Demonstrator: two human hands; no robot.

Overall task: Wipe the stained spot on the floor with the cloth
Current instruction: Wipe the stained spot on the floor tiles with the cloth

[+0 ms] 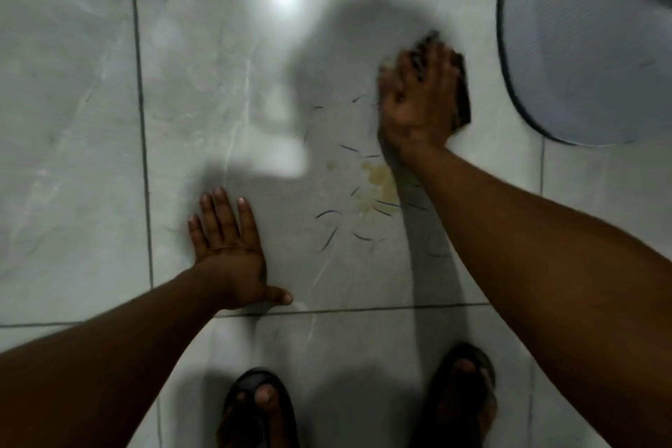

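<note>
A yellowish stained spot (378, 182) lies on the grey tiled floor (218, 84), ringed by thin dark strands. My right hand (418, 105) presses a dark cloth (462, 91) flat on the floor just beyond the stain, up and to the right of it; most of the cloth is hidden under the palm. The hand is motion-blurred. My left hand (229, 251) rests flat on the floor to the left of the stain, fingers spread, holding nothing.
A round grey base or lid (582, 47) lies on the floor at the upper right, close to the cloth. My two feet in dark sandals (262, 407) stand at the bottom edge. Dark grout lines cross the tiles.
</note>
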